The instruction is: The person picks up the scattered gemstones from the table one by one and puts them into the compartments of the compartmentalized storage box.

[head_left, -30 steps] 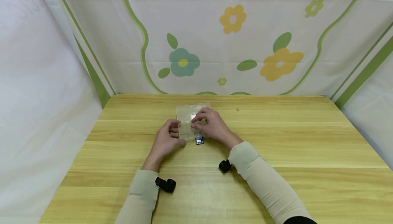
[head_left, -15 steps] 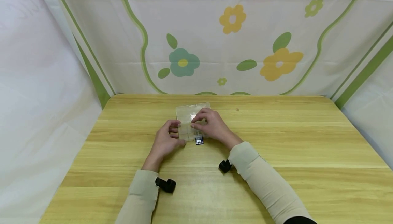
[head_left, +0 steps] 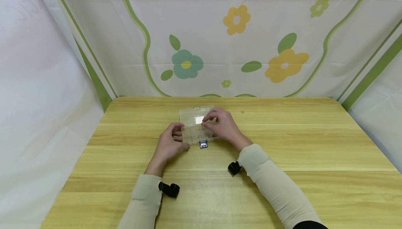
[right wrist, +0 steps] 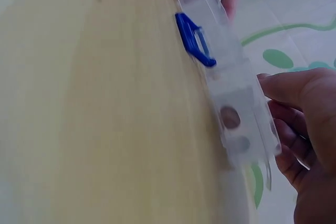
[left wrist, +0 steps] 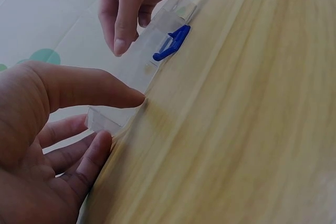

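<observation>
A clear plastic compartment box [head_left: 190,137] stands on the wooden table, its lid [head_left: 187,116] raised at the back. My left hand [head_left: 169,142] holds the box's left end, thumb at the front edge and fingers along the side. Over the right half of the box is my right hand [head_left: 224,126], thumb and index fingertips close together; I cannot tell whether anything small is between them. A blue latch [right wrist: 189,40] hangs open at the front of the box. Through the box wall in the right wrist view show a round brown thing [right wrist: 230,117] and a paler round one [right wrist: 239,144].
The wooden table [head_left: 201,194] stretches out in front of and around the box. Behind it hangs a white cloth [head_left: 201,23] with printed flowers, and more white cloth stands at both sides. Each sleeve cuff carries a black wrist camera [head_left: 169,189].
My right hand has moved a little to the right and back, from the middle of the box toward its right half, uncovering more compartments. The left hand and the box stay put.
</observation>
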`<control>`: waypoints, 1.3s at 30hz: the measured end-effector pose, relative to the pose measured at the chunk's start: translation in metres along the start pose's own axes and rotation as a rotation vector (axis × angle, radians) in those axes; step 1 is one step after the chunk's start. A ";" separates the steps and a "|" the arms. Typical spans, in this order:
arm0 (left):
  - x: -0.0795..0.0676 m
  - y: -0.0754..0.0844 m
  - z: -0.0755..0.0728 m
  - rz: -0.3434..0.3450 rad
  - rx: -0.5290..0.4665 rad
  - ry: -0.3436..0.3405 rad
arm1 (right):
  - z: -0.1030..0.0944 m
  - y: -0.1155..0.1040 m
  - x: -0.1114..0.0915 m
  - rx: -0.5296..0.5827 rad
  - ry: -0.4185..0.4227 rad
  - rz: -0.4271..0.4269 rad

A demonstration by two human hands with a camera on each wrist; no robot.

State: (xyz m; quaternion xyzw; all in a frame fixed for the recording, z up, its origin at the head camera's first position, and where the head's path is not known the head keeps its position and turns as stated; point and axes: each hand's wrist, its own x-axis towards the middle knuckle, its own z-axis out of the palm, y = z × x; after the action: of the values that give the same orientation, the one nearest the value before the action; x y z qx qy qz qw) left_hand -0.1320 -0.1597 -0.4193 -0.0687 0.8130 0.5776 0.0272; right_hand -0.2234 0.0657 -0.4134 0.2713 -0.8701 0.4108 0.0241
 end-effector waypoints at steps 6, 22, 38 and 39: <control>-0.001 -0.001 0.000 0.002 0.005 0.003 | -0.008 0.004 -0.001 0.002 0.037 0.032; -0.001 -0.001 0.000 0.006 0.002 -0.001 | -0.025 0.024 -0.001 0.002 0.121 0.095; 0.000 -0.003 0.000 0.008 -0.007 -0.002 | -0.044 0.047 -0.006 0.029 0.176 0.184; 0.000 -0.003 0.000 0.008 -0.007 -0.002 | -0.046 0.049 -0.006 0.032 0.180 0.191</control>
State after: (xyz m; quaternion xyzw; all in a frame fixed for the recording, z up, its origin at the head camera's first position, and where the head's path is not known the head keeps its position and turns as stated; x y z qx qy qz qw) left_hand -0.1318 -0.1609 -0.4221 -0.0649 0.8112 0.5805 0.0256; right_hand -0.2505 0.1270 -0.4189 0.1496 -0.8795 0.4479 0.0587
